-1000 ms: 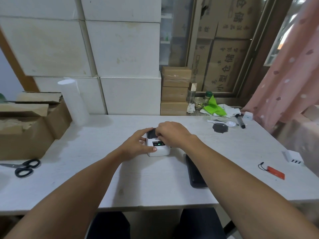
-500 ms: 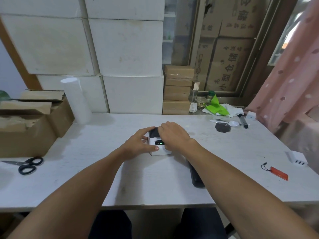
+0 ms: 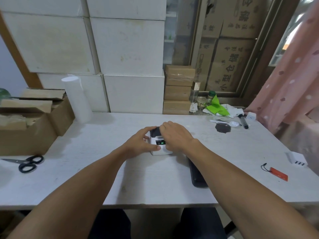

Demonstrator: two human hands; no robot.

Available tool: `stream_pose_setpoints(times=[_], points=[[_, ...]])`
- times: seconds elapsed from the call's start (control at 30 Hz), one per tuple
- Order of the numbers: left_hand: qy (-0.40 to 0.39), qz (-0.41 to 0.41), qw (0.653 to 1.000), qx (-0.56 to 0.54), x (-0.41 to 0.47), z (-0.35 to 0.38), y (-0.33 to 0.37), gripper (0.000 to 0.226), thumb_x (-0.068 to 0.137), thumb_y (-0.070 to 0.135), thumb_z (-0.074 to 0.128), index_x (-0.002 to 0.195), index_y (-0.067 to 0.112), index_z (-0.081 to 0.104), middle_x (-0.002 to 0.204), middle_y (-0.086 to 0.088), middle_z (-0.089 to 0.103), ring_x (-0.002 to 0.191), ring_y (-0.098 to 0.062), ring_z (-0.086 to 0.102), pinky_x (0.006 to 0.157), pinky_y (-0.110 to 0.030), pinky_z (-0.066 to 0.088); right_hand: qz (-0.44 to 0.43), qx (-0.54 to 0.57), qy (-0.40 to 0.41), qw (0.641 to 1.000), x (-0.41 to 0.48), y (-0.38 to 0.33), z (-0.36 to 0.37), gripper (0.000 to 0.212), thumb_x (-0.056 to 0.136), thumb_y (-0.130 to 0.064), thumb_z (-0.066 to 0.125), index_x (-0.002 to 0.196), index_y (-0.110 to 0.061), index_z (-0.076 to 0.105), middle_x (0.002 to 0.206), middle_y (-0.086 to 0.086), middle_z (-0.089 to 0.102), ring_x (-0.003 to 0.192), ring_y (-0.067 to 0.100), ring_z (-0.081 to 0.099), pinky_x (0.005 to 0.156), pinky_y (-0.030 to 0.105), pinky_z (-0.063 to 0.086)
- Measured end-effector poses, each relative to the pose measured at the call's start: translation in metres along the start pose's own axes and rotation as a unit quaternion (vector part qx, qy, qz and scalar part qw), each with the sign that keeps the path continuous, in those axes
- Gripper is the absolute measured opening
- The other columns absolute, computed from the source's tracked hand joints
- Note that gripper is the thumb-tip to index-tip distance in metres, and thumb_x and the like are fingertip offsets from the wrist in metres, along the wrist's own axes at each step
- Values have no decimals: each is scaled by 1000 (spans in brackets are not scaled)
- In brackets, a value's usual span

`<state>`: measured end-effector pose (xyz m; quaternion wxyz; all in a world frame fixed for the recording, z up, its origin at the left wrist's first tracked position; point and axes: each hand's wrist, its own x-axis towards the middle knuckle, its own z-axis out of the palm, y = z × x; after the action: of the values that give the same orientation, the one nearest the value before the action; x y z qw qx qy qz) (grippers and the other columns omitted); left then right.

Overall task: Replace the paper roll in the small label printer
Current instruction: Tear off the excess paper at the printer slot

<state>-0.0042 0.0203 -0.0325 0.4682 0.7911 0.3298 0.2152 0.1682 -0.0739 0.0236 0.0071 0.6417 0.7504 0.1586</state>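
Observation:
A small white label printer (image 3: 159, 149) with a dark top and a lit green light stands in the middle of the white table (image 3: 96, 169). My left hand (image 3: 140, 144) grips its left side, thumb on the front and fingers over the back corner. My right hand (image 3: 176, 135) lies over the printer's top and right side, fingers curled on the dark lid. The lid's state is hidden by my fingers. No paper roll shows.
A black flat device (image 3: 196, 175) lies right of the printer under my right forearm. Scissors (image 3: 25, 163) and open cardboard boxes (image 3: 27, 128) sit at the left, a white cylinder (image 3: 77, 99) behind. A red tag (image 3: 278, 173), a white charger (image 3: 296, 158), a marker (image 3: 243, 121) and a spoon (image 3: 227, 123) lie right.
The hands keep the same hold on the printer. Only the camera has shifted slightly; nothing else has moved.

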Motion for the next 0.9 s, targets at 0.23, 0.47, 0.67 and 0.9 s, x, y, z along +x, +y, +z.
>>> stream_pose_setpoints(times=[0.23,0.47,0.67,0.9], points=[[-7,-5,1000,4,2,-1,1,85,72,36,90,144,45,48,138,17,52,116,-9,56,89,-19,45,4,61,41,997,-4,10,0,21,92,-14,51,111,-9,58,111,8,61,102,28,56,76,31,33],[-4,-1,1000,-10,1,2,-3,79,76,33,88,139,52,45,138,16,50,119,-10,54,88,-15,43,18,89,53,994,0,8,6,30,100,-28,51,122,-15,66,111,4,66,104,27,58,80,35,39],[0,1,1000,-6,2,4,-4,81,73,37,88,141,51,47,138,21,50,119,-10,54,89,-18,43,26,56,28,998,10,1,-5,21,101,-25,56,103,-16,75,96,5,71,95,29,59,70,33,31],[-5,-11,1000,17,3,2,0,90,72,41,89,149,43,43,139,17,48,119,-11,55,92,-21,43,21,95,5,995,7,8,-19,17,93,-10,55,93,-14,72,94,5,69,96,27,55,72,41,48]])
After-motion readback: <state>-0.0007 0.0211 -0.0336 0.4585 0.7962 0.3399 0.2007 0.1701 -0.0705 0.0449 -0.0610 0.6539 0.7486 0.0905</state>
